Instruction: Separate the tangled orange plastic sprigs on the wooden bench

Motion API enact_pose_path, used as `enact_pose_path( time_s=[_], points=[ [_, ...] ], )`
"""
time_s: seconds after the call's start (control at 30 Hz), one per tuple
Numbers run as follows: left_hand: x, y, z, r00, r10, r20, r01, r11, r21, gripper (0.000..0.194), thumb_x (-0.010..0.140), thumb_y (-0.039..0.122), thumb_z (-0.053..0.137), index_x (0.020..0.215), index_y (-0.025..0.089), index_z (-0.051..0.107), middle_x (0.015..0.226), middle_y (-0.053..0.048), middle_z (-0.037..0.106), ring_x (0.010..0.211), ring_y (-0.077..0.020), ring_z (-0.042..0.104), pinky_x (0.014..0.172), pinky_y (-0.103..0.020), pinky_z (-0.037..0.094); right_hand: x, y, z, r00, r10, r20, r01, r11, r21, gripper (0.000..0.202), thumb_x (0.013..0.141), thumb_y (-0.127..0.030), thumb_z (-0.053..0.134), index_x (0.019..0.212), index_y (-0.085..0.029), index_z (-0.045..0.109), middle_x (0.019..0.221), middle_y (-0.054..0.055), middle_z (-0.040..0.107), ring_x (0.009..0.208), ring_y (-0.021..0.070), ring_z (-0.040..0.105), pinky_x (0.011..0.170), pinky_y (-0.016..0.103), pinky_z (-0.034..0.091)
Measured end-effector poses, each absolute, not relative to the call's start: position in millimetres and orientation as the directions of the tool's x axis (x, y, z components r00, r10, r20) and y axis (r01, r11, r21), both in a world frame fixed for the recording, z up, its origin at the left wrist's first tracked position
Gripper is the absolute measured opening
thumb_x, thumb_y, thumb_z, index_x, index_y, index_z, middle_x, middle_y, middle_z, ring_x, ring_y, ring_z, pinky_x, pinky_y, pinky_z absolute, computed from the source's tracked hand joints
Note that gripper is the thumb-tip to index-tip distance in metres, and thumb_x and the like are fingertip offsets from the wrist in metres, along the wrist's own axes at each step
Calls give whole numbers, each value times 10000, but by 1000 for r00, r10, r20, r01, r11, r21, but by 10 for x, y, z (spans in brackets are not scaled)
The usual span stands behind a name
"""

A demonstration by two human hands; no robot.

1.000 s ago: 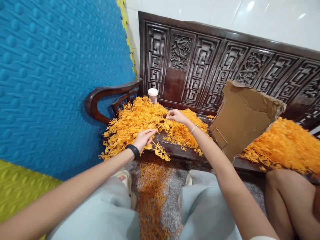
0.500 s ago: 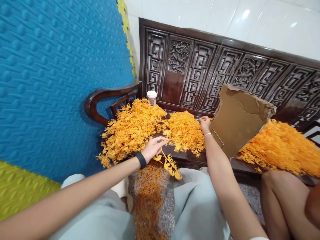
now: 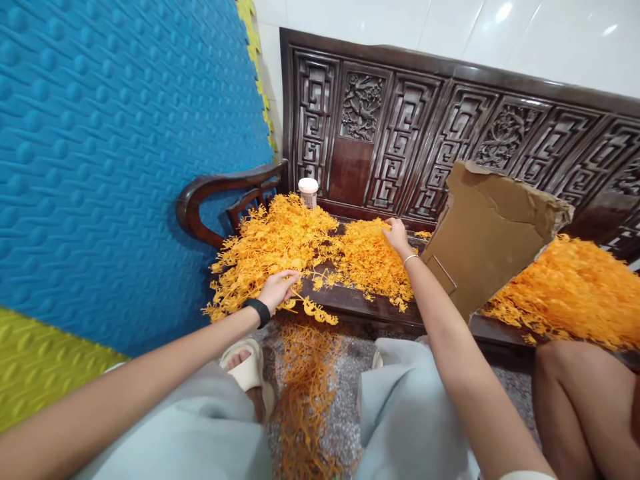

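My left hand (image 3: 278,291) pinches an orange plastic sprig (image 3: 318,309) with fine, leaf-like branches, in front of the left heap (image 3: 275,233) of similar sprigs on the bench. The sprig points right, past the bench's front edge. My right hand (image 3: 399,236), a thin bracelet at its wrist, reaches over the back of the middle heap (image 3: 370,257). Its thumb and fingers look apart at the orange pieces, and nothing shows held between them.
A dark carved wooden bench (image 3: 353,170) stands against the white wall. Behind the left heap is a white-lidded tub (image 3: 308,191). A cardboard piece (image 3: 495,233) stands before the right heap (image 3: 580,293). Loose orange pieces (image 3: 305,387) cover the floor between my legs. Another person's knee (image 3: 565,373) is at right.
My left hand has moved left with the sprig, which now lies more level. The right hand has shifted left from beside the cardboard onto the middle heap.
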State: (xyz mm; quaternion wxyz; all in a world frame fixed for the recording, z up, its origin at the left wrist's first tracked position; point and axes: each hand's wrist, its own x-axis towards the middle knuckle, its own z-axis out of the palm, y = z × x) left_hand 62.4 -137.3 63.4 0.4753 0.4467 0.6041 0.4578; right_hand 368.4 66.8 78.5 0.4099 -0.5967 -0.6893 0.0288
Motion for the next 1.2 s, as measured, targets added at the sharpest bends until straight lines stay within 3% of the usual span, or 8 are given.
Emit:
enact_pose_path(
  time_s=[0.1, 0.2, 0.33, 0.47, 0.63, 0.9, 1.1, 1.2],
  points=[
    [595, -1354, 625, -149, 979, -139, 99, 155, 983, 234, 670, 310, 546, 822, 132, 562, 265, 103, 309, 273, -57, 240, 355, -179, 155, 3433, 636, 890, -100, 817, 568, 781, 418, -464, 220, 671, -149, 514, 875, -130, 593, 968, 97, 559, 870, 189, 527, 827, 336, 406],
    [576, -1326, 601, -163, 978, -129, 93, 146, 985, 226, 664, 306, 550, 811, 134, 554, 270, 102, 322, 275, -57, 248, 357, -180, 158, 3150, 579, 1051, -146, 840, 523, 675, 471, -568, 132, 716, -180, 499, 792, -129, 594, 843, 67, 601, 787, 158, 554, 773, 297, 431],
    [600, -1300, 596, -164, 979, -124, 86, 140, 987, 224, 657, 301, 556, 805, 132, 558, 281, 105, 317, 279, -58, 257, 355, -182, 154, 2780, 407, 1199, -376, 915, 148, 532, 344, -774, 300, 791, -389, 474, 806, -114, 594, 802, 82, 639, 656, 129, 588, 603, 232, 444],
    [673, -1309, 628, -157, 980, -123, 78, 137, 988, 213, 650, 298, 560, 784, 132, 561, 292, 103, 323, 281, -56, 255, 351, -184, 149, 2442, 192, 1207, -631, 727, -272, 621, 263, -739, 501, 706, -585, 512, 816, -107, 613, 804, 105, 661, 651, 148, 611, 549, 219, 440],
    [747, -1309, 668, -161, 981, -113, 67, 125, 990, 212, 661, 301, 554, 792, 134, 558, 288, 105, 308, 284, -57, 258, 354, -182, 152, 2231, 77, 1148, -734, 495, -465, 643, 288, -709, 407, 569, -453, 707, 775, -115, 612, 669, 49, 659, 602, 135, 609, 560, 216, 452],
    [873, -1337, 778, -121, 990, -76, 49, 83, 995, 263, 632, 324, 617, 805, 126, 610, 319, 96, 330, 303, -47, 275, 371, -189, 178, 2433, 273, 1058, -706, 671, -228, 491, 231, -840, 111, 582, -139, 685, 642, -121, 594, 558, -14, 604, 489, 85, 551, 488, 179, 432],
    [928, -1266, 758, -131, 988, -82, -2, 82, 997, 237, 658, 298, 585, 796, 105, 595, 320, 94, 326, 313, -40, 248, 372, -187, 164, 2357, 258, 1036, -683, 729, -52, 475, 388, -790, 29, 630, -95, 603, 645, -107, 582, 524, -20, 564, 451, 68, 494, 471, 182, 401],
    [947, -1250, 773, -126, 988, -85, -8, 85, 996, 213, 685, 281, 549, 797, 105, 590, 332, 89, 338, 321, -39, 250, 373, -180, 160, 2378, 298, 1067, -556, 826, 92, 547, 447, -708, 49, 599, -96, 616, 638, -119, 598, 568, -14, 583, 516, 82, 521, 539, 193, 421]
  ],
)
